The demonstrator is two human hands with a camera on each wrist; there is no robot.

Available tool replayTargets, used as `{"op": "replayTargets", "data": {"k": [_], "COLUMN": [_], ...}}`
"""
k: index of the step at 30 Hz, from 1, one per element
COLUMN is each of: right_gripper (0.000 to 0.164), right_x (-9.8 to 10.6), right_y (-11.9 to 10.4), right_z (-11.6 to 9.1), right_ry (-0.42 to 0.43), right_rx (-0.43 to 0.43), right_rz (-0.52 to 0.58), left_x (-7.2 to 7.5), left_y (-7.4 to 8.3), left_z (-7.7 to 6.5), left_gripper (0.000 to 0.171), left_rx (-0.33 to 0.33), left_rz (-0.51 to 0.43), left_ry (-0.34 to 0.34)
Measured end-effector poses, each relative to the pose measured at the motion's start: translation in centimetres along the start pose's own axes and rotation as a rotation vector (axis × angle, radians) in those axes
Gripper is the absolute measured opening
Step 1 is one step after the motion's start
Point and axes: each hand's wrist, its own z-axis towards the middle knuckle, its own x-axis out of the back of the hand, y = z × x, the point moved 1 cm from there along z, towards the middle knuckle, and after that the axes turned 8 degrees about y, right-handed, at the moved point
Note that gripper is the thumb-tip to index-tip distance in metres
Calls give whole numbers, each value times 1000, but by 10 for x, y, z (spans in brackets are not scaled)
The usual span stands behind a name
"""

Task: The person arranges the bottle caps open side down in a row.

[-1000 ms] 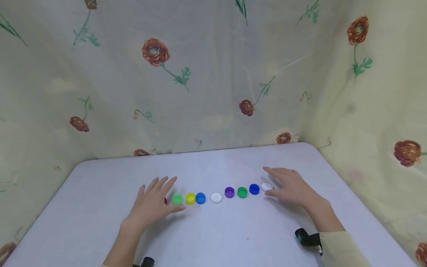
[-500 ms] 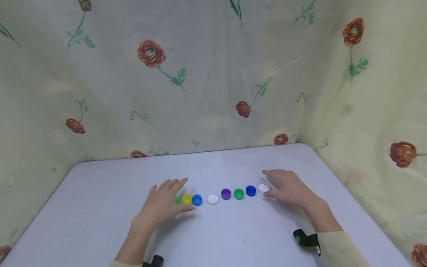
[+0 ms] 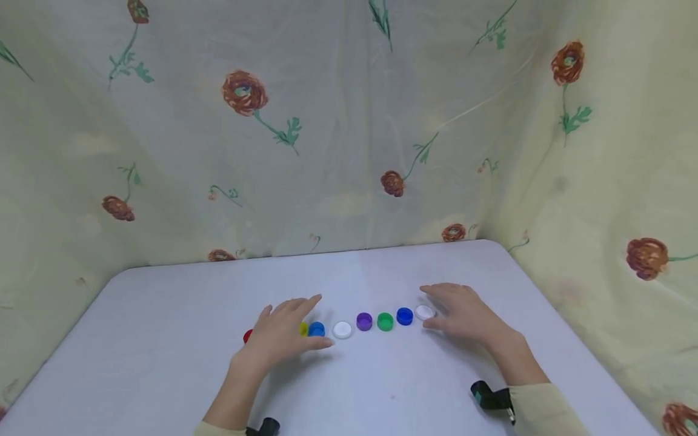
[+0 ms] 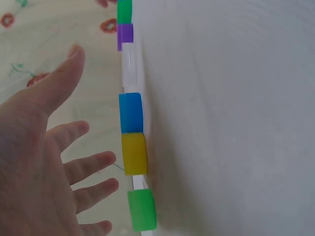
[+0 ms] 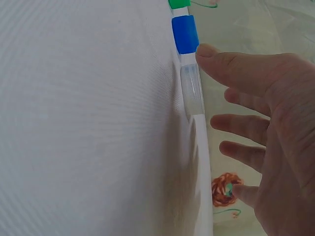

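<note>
Bottle caps stand in a row on the white table. My left hand [image 3: 286, 332], fingers spread and thumb apart, hovers over the row's left part with nothing in its grasp. Behind it show a red cap [image 3: 248, 335], a sliver of a yellow cap [image 3: 303, 329] and a light blue cap [image 3: 316, 329]. The light green cap [image 4: 142, 210] is hidden in the head view but shows in the left wrist view. At the right end my right hand [image 3: 463, 313] holds nothing, its thumb and fingers parted around a white cap [image 3: 424, 312].
Between the hands lie a white cap [image 3: 342, 330], a purple cap [image 3: 364, 321], a green cap [image 3: 385, 321] and a dark blue cap [image 3: 405, 316]. The table [image 3: 163, 339] meets a flowered curtain [image 3: 327, 151] at its back and sides.
My left hand has moved right along the row, past the red cap and toward the light blue one. The right hand stays by the end white cap. The head view has shifted slightly.
</note>
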Motion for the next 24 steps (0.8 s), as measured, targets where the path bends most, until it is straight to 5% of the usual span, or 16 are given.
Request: {"op": "replayTargets", "data": {"k": [19, 24], "right_gripper": [56, 52], "right_x": [-8, -8], "right_y": [3, 3], "right_z": [-2, -1], "right_ry": [17, -3], "right_rx": [40, -6], "right_rz": [8, 11], "left_x": [-18, -23], "left_y": [31, 35], "left_z": [20, 25], "left_gripper": [87, 87], "left_rx": [-63, -89], "left_rz": [-26, -16], "left_ry": [-36, -47]}}
